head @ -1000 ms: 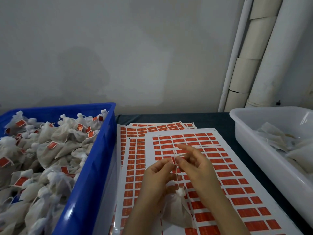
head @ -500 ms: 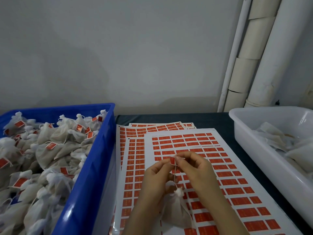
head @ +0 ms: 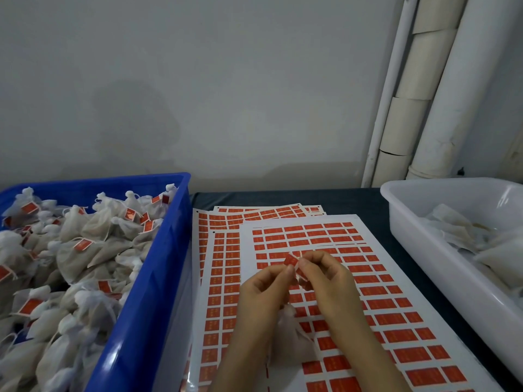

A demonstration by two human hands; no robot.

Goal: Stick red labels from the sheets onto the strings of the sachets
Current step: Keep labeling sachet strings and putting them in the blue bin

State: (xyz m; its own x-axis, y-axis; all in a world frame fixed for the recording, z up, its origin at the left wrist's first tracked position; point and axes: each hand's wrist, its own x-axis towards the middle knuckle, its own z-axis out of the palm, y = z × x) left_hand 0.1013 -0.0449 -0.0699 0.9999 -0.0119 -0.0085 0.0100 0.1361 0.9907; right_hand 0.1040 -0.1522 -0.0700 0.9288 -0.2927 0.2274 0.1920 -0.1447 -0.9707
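Note:
My left hand (head: 261, 290) and my right hand (head: 328, 281) meet fingertip to fingertip above the label sheets (head: 368, 278). Between them they pinch a small red label (head: 291, 261) that is folded around the string of a white mesh sachet (head: 294, 335). The sachet hangs below my hands, partly hidden by my wrists. The string itself is mostly covered by my fingers. Several white sheets of red labels lie overlapped on the dark table.
A blue crate (head: 158, 278) on the left is heaped with labelled sachets (head: 85, 250). On the right stands a white tub (head: 418, 250) with pale sachets inside. Behind the table is a grey wall, and white pipes (head: 441, 94) run up at the right.
My right hand's fingers have curled in from a spread pose. The red label now shows folded at my fingertips, where before only the string was visible.

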